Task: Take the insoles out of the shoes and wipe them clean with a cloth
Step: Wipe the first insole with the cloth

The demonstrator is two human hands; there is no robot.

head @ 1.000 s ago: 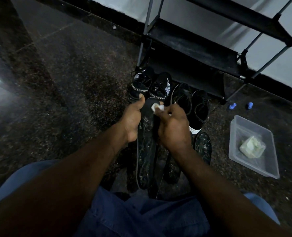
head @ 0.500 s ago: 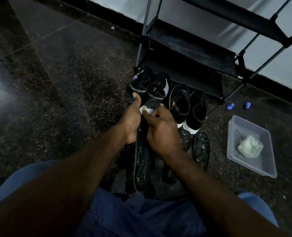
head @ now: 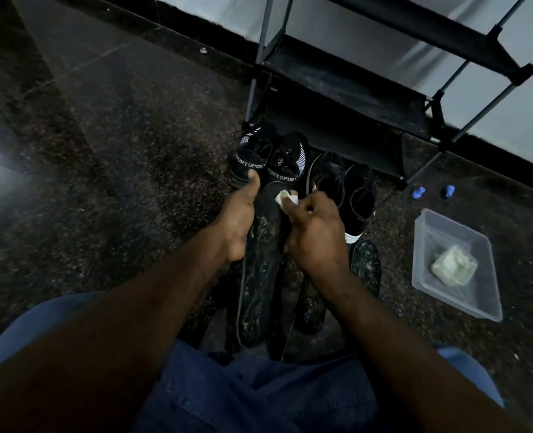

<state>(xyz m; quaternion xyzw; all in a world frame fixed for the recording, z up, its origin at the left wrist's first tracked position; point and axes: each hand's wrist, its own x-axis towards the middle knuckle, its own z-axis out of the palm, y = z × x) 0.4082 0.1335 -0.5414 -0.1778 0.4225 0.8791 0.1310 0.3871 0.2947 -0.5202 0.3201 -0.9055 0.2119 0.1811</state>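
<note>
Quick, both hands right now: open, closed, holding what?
Left hand: grip closed round the edge of the dirty insole.
Right hand: grip closed on the white cloth, pressed to that insole's far end.

wide bare floor (head: 118, 157) lies left of the shoes (head: 285, 157). the four shoes stand side by side, touching, just before the rack (head: 346, 85), closing the way ahead. on the right a strip of floor runs free between shoes and tray (head: 440, 232); an insole (head: 365, 264) edges into it, with two blue caps (head: 418, 192) beyond.
</note>
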